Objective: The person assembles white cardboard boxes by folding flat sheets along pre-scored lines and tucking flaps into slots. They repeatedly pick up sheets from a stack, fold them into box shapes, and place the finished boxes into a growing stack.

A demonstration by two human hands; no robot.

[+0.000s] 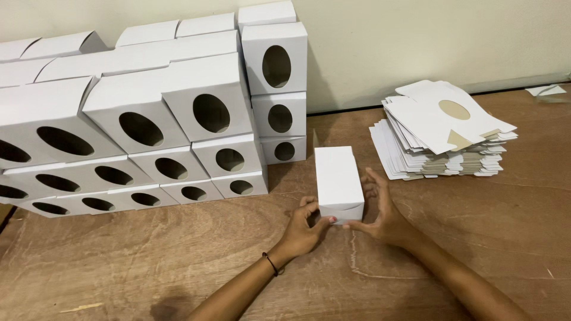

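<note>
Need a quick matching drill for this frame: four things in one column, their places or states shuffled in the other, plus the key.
Things:
1. white box
2. flat blanks
3. finished boxes
4. wristband

Places or states:
A. stacked against the wall, oval windows facing out
B. on the left forearm
C. loose pile at right on the table
D. between left hand and right hand

Pairs: 1-D, 2-C, 3-A, 4-B

At the left edge I lose the stacked window boxes [35, 142]; the upper-right scrap [546, 90] is perhaps paper.
</note>
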